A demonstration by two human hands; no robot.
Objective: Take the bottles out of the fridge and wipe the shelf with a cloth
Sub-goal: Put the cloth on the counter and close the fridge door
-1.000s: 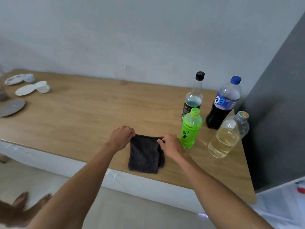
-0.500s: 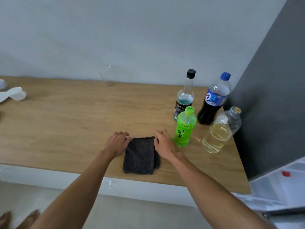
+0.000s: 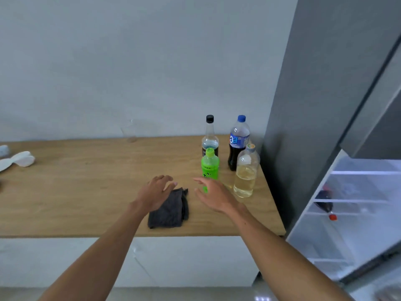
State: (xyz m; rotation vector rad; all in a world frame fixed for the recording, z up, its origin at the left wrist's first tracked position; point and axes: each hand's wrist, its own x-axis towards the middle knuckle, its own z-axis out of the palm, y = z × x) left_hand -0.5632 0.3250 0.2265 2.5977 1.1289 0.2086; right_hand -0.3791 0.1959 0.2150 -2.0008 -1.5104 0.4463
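A folded dark grey cloth (image 3: pixel 171 211) lies on the wooden counter (image 3: pixel 86 192) near its front edge. My left hand (image 3: pixel 155 193) hovers over the cloth's left part, fingers spread, holding nothing. My right hand (image 3: pixel 213 196) is lifted just right of the cloth, open, partly in front of the green bottle (image 3: pixel 209 165). Behind it stand a black-capped bottle (image 3: pixel 210 135), a blue-capped cola bottle (image 3: pixel 237 142) and a clear bottle of pale yellow liquid (image 3: pixel 246 172). At right the fridge (image 3: pixel 303 105) is open, its white shelves (image 3: pixel 358 200) showing a dark red-capped bottle (image 3: pixel 325 203) lying on its side.
A clear plastic cup (image 3: pixel 130 131) stands by the wall. White dishes (image 3: pixel 19 159) sit at the counter's far left. The grey fridge side wall rises right beside the bottles. Tiled floor shows below the counter.
Both hands have let go of the cloth and lifted off it, fingers now spread. The view has swung right and up, bringing the open fridge shelves into sight.
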